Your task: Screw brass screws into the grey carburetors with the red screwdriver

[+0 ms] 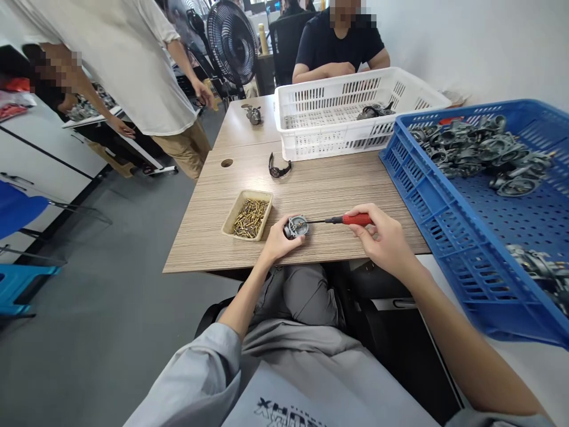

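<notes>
My left hand (281,240) is closed around a small grey metal carburetor body (299,226) near the table's front edge, with its round open side facing me. In my right hand (381,234) is a screwdriver (355,219) with a red handle and a dark shaft. The shaft points left, and its tip reaches into the carburetor's open side; the exact contact point is too small to tell. Left of my left hand stands a cream plastic tray (227,228) holding many small brass parts (249,218).
A black wristwatch (279,168) lies on the wooden table (200,237); another carburetor (253,115) sits farther back. A white crate (311,145) and a blue crate (438,207) with carburetors stand to the right. One person sits across; another stands at the left near a fan (232,41).
</notes>
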The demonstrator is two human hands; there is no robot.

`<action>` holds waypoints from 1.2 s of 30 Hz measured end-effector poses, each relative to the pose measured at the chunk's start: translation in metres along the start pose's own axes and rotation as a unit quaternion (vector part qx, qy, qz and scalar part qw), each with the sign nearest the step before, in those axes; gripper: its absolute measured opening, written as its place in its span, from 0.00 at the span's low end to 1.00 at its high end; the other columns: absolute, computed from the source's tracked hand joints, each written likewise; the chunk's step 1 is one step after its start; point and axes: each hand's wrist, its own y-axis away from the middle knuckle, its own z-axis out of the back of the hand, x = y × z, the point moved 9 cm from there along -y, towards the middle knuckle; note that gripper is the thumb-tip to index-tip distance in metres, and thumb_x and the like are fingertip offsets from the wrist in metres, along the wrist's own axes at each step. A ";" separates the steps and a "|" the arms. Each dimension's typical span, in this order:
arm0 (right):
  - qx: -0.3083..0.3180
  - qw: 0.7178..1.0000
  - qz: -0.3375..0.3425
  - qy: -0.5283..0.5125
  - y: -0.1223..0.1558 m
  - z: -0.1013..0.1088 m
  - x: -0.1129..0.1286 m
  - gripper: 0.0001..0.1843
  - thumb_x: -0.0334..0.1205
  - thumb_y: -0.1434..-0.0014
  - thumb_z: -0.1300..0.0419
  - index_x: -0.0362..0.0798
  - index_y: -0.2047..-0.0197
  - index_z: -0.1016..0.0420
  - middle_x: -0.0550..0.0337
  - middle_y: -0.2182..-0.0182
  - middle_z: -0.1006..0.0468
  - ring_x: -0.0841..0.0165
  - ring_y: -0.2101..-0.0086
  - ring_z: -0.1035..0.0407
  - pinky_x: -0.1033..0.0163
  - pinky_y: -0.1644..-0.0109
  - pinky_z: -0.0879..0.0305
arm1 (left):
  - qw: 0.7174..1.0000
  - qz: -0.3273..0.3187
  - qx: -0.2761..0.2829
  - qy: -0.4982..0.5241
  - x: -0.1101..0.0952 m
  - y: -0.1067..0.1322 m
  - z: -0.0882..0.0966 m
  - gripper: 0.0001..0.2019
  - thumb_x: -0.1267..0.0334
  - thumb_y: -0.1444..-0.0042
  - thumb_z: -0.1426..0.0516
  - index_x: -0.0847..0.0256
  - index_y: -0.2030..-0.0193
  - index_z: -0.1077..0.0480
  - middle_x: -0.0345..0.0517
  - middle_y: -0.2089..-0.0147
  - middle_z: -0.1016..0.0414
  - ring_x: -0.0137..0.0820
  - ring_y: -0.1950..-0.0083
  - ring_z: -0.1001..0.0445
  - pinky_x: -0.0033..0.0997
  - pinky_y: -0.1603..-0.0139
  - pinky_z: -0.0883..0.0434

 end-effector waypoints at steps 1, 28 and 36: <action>0.005 1.000 0.001 -0.001 0.000 -0.001 0.000 0.10 0.37 0.27 0.39 0.56 0.45 0.23 0.53 0.51 0.15 0.56 0.55 0.17 0.57 0.64 0.21 | 1.000 -0.003 -0.001 -0.001 -0.001 0.000 0.000 0.29 0.60 0.45 0.30 0.59 0.36 0.23 0.52 0.42 0.13 0.45 0.42 0.15 0.45 0.34 0.21; 0.047 0.994 0.031 0.096 0.004 0.004 0.021 0.11 0.34 0.26 0.40 0.55 0.43 0.25 0.55 0.49 0.14 0.56 0.51 0.17 0.56 0.55 0.26 | 0.999 -0.027 0.013 -0.020 -0.008 0.004 -0.005 0.33 0.62 0.47 0.31 0.62 0.33 0.25 0.54 0.39 0.15 0.46 0.40 0.16 0.45 0.33 0.23; 0.031 0.989 0.030 0.142 0.009 0.003 0.029 0.11 0.34 0.26 0.39 0.55 0.44 0.25 0.58 0.51 0.13 0.58 0.56 0.16 0.58 0.58 0.28 | 0.999 -0.030 0.011 -0.030 -0.007 0.004 -0.007 0.33 0.65 0.48 0.31 0.61 0.33 0.25 0.53 0.39 0.15 0.45 0.40 0.16 0.45 0.33 0.23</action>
